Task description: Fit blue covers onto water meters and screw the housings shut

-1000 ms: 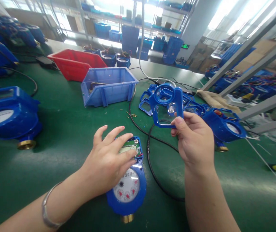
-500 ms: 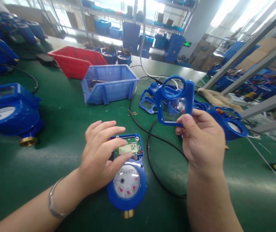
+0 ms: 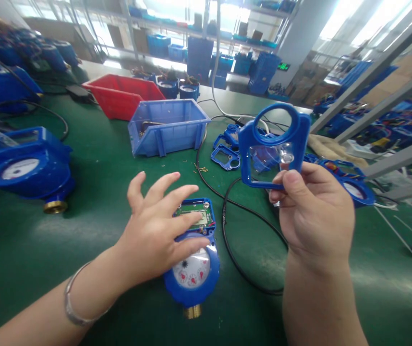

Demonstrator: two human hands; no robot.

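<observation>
A blue water meter (image 3: 206,283) lies face up on the green table, its brass threaded end toward me. Its top compartment is uncovered, showing a circuit board (image 3: 209,207) with a small display. My left hand (image 3: 159,226) is over the meter with fingers spread, holding nothing and partly hiding the board and dial. Whether its fingertips touch the board I cannot tell. Raised to the right, my right hand (image 3: 314,216) pinches the lower edge of a blue meter cover (image 3: 245,158), which has a round ring and a clear square window.
A blue bin (image 3: 170,129) and a red bin (image 3: 119,98) stand behind. Small brass screws (image 3: 202,168) lie near a black cable (image 3: 249,211). More blue covers (image 3: 224,156) are beyond it. Another blue meter (image 3: 29,168) sits at left; a metal frame (image 3: 400,154) rises at right.
My right hand has moved slightly right with the cover, which has turned a little. My left hand's fingers have spread wider and shifted over the display and dial. The view has shifted slightly.
</observation>
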